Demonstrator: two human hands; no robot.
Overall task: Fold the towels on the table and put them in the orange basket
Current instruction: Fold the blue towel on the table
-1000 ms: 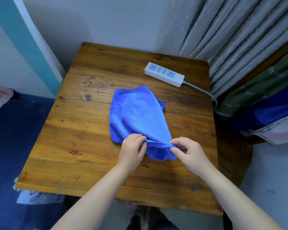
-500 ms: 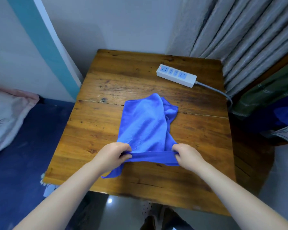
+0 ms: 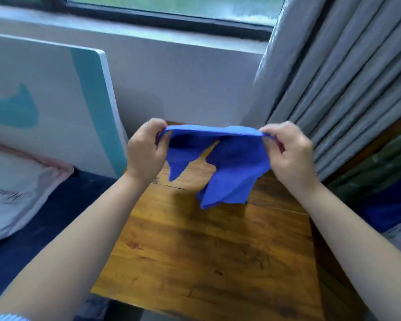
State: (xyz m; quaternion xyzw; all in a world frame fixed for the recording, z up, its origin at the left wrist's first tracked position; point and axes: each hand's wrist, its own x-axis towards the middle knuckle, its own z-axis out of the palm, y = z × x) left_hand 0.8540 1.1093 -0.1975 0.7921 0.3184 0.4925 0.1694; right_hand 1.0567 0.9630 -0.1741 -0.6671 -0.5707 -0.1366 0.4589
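- Both hands are up in the air: the left hand (image 3: 146,148) and right hand (image 3: 287,151) each pinch a top corner of the blue towel (image 3: 229,163).
- Its top edge runs side to side; the rest hangs down over the wooden table (image 3: 206,251).
- Grey curtains (image 3: 345,77) hang on the right, under a window (image 3: 171,5).

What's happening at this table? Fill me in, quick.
A person is holding up a blue towel over a wooden table. The left hand and right hand each pinch one end of its top edge, which runs nearly level between them. The rest hangs in uneven, crumpled flaps, not yet folded. Whether its lowest tip touches the tabletop is hard to tell. No orange basket is in view.
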